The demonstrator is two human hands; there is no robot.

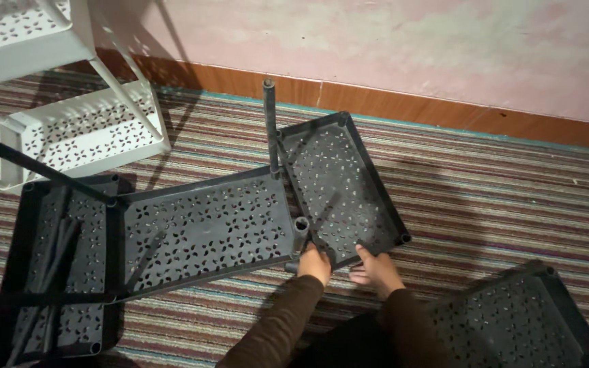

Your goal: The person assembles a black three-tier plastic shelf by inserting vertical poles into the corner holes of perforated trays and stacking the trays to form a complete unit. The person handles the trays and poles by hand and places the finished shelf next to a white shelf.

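A black perforated shelf tray [339, 187] is seen lying on the striped carpet [499, 197], tilted against a second black tray [202, 228] to its left, and both hands are set at its near edge. The left hand [315, 263] is closed around the near corner of the tray, just below an open corner socket [300, 223], so its grip is shut on the tray; a short dark tube end seems to be under it, though this cannot be told for certain. The right hand [376, 270] is laid on the same edge with fingers spread and thumb raised, pressing rather than clasping, so its grip is judged open. One black pole [270, 126] is already stood upright in the joint where the two trays meet, at the far side. Further left, a third black tray [59, 272] is seen with loose dark poles [52, 259] lying across it, and a fourth black tray [512, 320] is set apart at the near right, not joined to anything. A white shelf unit [80, 129], fully assembled, stands at the far left by the pink wall [410, 48]. As a judgement, the black rack is only partly put together: trays are laid out, one pole is fitted, and most sockets are unfilled.
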